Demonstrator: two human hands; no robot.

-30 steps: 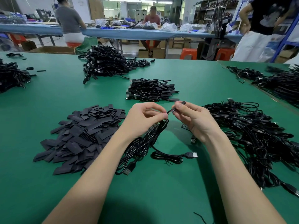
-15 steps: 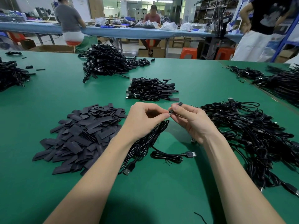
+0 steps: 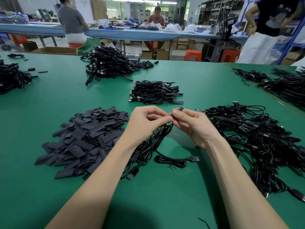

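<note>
Fingertips (image 3: 167, 119) meet in mid-air over the green work table (image 3: 49, 100), both hands clenched in small pinches around one joint. Furthest left, the heap of flat black plastic sleeves (image 3: 85, 138) lies just beside my left forearm. My left hand (image 3: 145, 123) is curled, thumb and forefinger nipping the end of a thin black USB cable (image 3: 148, 149). Its looped length droops from under the palm down to the table, with a plug lying near my forearm. Between the hands is the short black sleeve (image 3: 179, 110) — my right hand (image 3: 193, 128) pinches it between thumb and forefinger, its far end poking up past the knuckle. Right of that sprawls the loose tangle of black cables (image 3: 264, 138).

I judge the sleeve to be almost weightless and thin-walled, likely to flatten shut or slide if squeezed on its faces. It is better held by its edges, close to the mouth. The cable is limp and will sag, so I would hold it right behind the tip, where it bends least.

My own fingers cover the cable tip and the sleeve's mouth — I cannot tell whether the tip has gone in. Something pale shows under my left palm among the loops, too small to make out. The tangle on the right runs off the edge of the view.
</note>
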